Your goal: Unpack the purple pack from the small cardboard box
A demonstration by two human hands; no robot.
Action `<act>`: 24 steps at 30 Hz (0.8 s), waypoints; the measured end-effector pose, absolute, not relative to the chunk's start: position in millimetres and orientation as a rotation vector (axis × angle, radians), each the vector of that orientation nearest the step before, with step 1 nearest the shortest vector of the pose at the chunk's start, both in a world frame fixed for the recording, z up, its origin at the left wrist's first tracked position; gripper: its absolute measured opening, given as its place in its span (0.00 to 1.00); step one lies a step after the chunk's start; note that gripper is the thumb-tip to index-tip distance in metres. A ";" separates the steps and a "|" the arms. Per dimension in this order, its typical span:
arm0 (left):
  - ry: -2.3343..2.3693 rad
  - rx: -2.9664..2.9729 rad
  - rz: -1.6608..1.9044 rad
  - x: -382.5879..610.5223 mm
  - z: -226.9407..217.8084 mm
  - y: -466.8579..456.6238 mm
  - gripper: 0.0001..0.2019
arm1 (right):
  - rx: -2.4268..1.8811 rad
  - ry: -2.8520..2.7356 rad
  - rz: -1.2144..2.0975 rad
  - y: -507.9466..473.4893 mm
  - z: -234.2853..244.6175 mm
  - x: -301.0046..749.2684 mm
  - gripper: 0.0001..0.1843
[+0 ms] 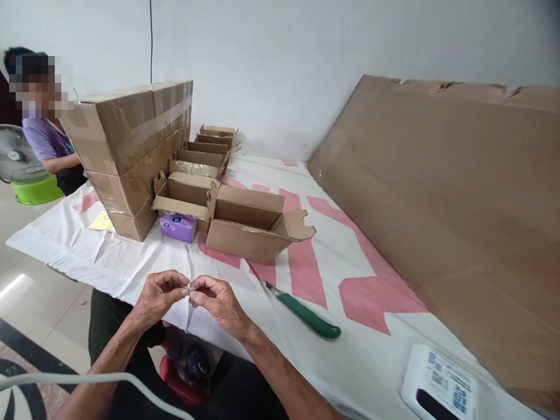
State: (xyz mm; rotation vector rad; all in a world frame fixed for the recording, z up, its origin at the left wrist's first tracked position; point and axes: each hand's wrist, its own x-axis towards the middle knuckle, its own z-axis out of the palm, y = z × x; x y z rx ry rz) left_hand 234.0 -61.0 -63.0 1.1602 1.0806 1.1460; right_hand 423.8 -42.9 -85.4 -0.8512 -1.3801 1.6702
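My left hand [161, 294] and my right hand [217, 302] meet at the fingertips over the near edge of the cloth-covered table. Both are closed in a pinch, thumb against finger, on a tiny pale piece [189, 289] too small to name. To the right of my right hand lies a knife with a green handle [310, 317], its short blade pointing toward the boxes. Beyond my hands stand an open cardboard box [245, 238] and a purple tissue pack [178, 227].
Taped cartons [126, 137] are stacked at the left, with a row of open boxes [199, 158] beside them. A large cardboard sheet [441, 192] leans at the right. A white device [440, 382] sits near right. A person [50, 137] sits at far left by a fan [15, 154].
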 end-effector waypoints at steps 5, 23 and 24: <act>1.109 1.147 1.030 230.6 -68.6 -62.5 0.21 | -0.892 -1.444 1.620 -43.0 -84.7 422.9 0.15; 1.678 1.118 1.450 100.9 -84.5 -9.2 0.11 | -0.990 -1.819 1.042 -29.3 -131.9 415.1 0.12; 1.742 1.085 1.508 78.4 -81.0 1.6 0.11 | -0.991 -1.866 0.953 -30.0 -140.5 421.1 0.13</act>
